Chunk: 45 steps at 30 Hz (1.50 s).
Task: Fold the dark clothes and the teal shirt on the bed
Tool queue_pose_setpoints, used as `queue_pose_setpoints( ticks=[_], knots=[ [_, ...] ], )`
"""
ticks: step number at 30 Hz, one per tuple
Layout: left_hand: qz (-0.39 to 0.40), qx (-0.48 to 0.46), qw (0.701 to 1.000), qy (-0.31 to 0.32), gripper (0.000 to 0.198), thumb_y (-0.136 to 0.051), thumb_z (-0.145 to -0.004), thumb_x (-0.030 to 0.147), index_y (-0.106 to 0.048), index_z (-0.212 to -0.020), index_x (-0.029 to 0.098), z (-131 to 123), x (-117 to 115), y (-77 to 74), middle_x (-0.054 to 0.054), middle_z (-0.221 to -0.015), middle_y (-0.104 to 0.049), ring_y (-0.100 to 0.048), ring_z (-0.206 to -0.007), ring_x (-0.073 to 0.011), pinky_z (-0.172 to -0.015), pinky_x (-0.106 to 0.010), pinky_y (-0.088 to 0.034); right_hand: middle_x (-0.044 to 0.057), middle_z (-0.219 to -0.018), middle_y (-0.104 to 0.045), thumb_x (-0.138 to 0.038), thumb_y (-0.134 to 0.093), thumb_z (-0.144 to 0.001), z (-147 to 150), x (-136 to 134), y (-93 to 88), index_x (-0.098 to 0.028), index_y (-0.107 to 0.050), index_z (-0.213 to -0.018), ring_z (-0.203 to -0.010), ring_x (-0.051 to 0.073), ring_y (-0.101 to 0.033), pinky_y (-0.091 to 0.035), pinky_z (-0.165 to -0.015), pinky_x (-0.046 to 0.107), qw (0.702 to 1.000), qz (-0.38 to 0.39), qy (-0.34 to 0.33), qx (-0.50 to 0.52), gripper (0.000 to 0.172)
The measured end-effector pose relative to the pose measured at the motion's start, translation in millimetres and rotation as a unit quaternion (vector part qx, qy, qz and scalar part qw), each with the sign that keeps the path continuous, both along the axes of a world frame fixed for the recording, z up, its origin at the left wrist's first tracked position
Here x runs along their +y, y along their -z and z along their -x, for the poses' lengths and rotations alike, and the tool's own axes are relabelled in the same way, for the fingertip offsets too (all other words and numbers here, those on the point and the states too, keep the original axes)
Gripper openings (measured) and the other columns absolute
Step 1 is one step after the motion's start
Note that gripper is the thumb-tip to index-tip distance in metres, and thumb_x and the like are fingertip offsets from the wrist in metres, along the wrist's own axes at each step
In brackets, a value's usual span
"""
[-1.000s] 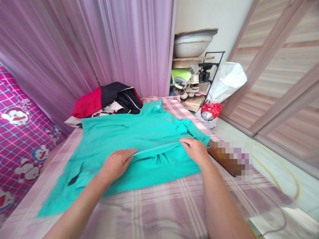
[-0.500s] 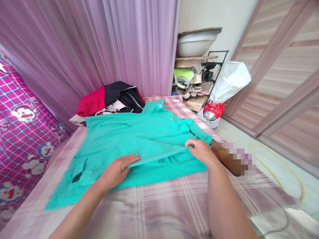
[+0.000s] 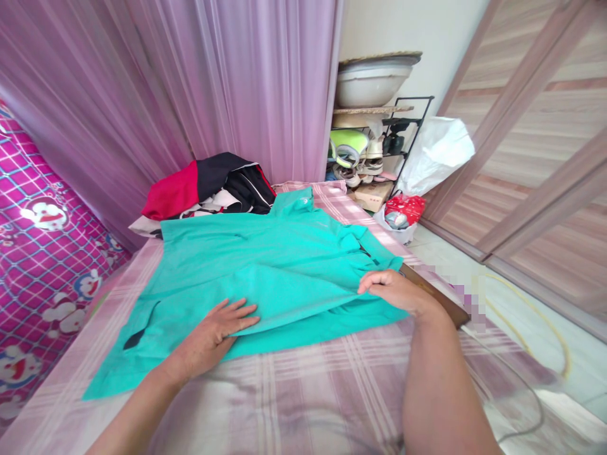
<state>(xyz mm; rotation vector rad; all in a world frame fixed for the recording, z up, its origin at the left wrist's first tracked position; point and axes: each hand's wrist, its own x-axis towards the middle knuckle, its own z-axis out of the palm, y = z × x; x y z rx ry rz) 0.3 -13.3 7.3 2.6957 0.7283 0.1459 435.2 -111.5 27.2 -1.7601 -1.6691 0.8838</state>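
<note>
A teal shirt point(image 3: 208, 253) lies spread across the bed, with a raised fold running along its near side. My left hand point(image 3: 227, 325) rests flat on the near edge of this fold, fingers spread. Farther right, my right hand point(image 3: 391, 291) pinches the fold's edge between thumb and fingers; part of that grip is hidden behind the hand. A dark slit shows near the shirt's left end. Past the shirt's right side, a brown flat object point(image 3: 439, 294) is partly covered by my right wrist.
A plaid sheet point(image 3: 303, 392) covers the bed. Red and black clothes point(image 3: 208, 186) are heaped at the back beside the purple curtain point(image 3: 256, 82). A shoe rack point(image 3: 417, 139) and a white bag point(image 3: 439, 155) stand off the bed's far right corner. A cable point(image 3: 516, 379) trails at right.
My right hand has shifted slightly right and toward me, with the fold's edge following. My left hand's fingers have spread and the hand has moved a little left.
</note>
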Motion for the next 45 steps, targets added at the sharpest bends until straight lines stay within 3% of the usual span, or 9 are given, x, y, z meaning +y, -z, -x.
queue_pose_setpoints(
  ticks=[6,13,17,21,23,28,32,38,45],
  knots=[
    [0.024,0.032,0.999,-0.004,0.043,-0.038,-0.099,0.032,-0.050,-0.139,0.041,10.0,0.4,0.6,0.001,-0.152,-0.045,-0.033,-0.145,-0.0231,-0.119,-0.057,-0.021,0.003,-0.093,-0.077,-0.048,-0.054,-0.082,6.6,-4.6,-9.2,-0.025,-0.079,-0.080,-0.089,0.024,-0.068,-0.050,-0.083,0.034,0.997,0.062,-0.048,-0.002,0.034],
    [0.063,0.021,0.997,-0.035,0.041,-0.044,-0.097,0.047,-0.054,-0.136,0.040,18.3,-4.8,-7.0,0.000,-0.151,-0.046,-0.035,-0.144,-0.0260,-0.120,-0.059,-0.016,0.006,-0.071,-0.074,-0.056,-0.055,-0.083,7.1,0.0,-6.9,-0.021,-0.077,-0.066,-0.071,0.023,-0.066,-0.048,-0.069,0.032,0.984,0.151,0.032,-0.093,0.045],
    [0.093,0.026,0.994,-0.043,0.044,-0.049,-0.092,0.056,-0.063,-0.129,0.036,24.0,-3.6,-19.5,-0.001,-0.148,-0.051,-0.039,-0.142,-0.0261,-0.120,-0.053,-0.023,0.006,-0.074,-0.074,-0.054,-0.049,-0.089,19.5,7.9,-7.2,-0.021,-0.077,-0.070,-0.072,0.022,-0.066,-0.047,-0.069,0.032,0.982,0.068,0.080,-0.159,0.047],
    [-0.040,0.016,0.986,-0.164,0.051,-0.039,-0.095,0.058,-0.064,-0.128,0.030,34.6,12.7,-20.6,-0.004,-0.143,-0.056,-0.042,-0.140,-0.0270,-0.119,-0.055,-0.025,0.008,-0.105,-0.074,-0.043,-0.043,-0.094,70.9,30.1,-7.3,-0.021,-0.076,-0.096,-0.099,0.023,-0.066,-0.048,-0.088,0.033,0.964,-0.149,0.108,-0.192,0.039],
    [-0.131,0.054,0.958,-0.251,0.056,-0.042,-0.093,0.058,-0.056,-0.138,0.028,38.5,19.4,-12.4,-0.006,-0.150,-0.047,-0.035,-0.144,-0.0318,-0.117,-0.062,-0.020,0.009,-0.124,-0.069,-0.039,-0.045,-0.095,112.2,45.0,-8.9,-0.021,-0.069,-0.119,-0.115,0.022,-0.061,-0.044,-0.101,0.035,0.958,-0.202,0.054,-0.196,0.038],
    [-0.176,0.158,0.916,-0.325,0.063,-0.043,-0.093,0.052,-0.040,-0.149,0.025,38.8,21.2,15.6,-0.010,-0.157,-0.036,-0.031,-0.145,-0.0338,-0.113,-0.066,-0.023,0.011,-0.158,-0.034,-0.054,-0.044,-0.097,213.7,82.4,-8.4,-0.024,-0.043,-0.148,-0.145,0.028,-0.031,-0.022,-0.118,0.053,0.949,-0.147,-0.139,-0.241,0.060],
    [-0.177,0.164,0.914,-0.327,0.063,-0.041,-0.093,0.052,-0.037,-0.150,0.027,39.3,21.9,24.3,-0.009,-0.158,-0.035,-0.031,-0.146,-0.0325,-0.114,-0.064,-0.022,0.009,-0.162,-0.026,-0.058,-0.036,-0.098,244.8,95.1,7.0,-0.026,-0.039,-0.150,-0.150,0.026,-0.018,-0.010,-0.120,0.057,0.948,-0.097,-0.174,-0.250,0.062],
    [-0.173,0.149,0.916,-0.329,0.063,-0.039,-0.092,0.054,-0.038,-0.150,0.029,39.9,25.8,23.5,-0.008,-0.158,-0.036,-0.031,-0.145,-0.0331,-0.113,-0.065,-0.023,0.006,-0.163,-0.023,-0.059,-0.031,-0.098,205.6,66.3,20.6,-0.027,-0.035,-0.152,-0.150,0.024,-0.016,-0.009,-0.121,0.055,0.947,-0.084,-0.126,-0.284,0.063],
    [-0.159,0.147,0.917,-0.334,0.063,-0.039,-0.092,0.054,-0.038,-0.150,0.029,37.4,25.2,22.5,-0.008,-0.158,-0.035,-0.029,-0.146,-0.0329,-0.113,-0.064,-0.021,0.002,-0.161,-0.027,-0.052,-0.026,-0.101,89.7,12.0,35.3,-0.031,-0.033,-0.153,-0.149,0.022,-0.023,-0.014,-0.121,0.052,0.928,-0.066,-0.087,-0.357,0.057]
  ],
)
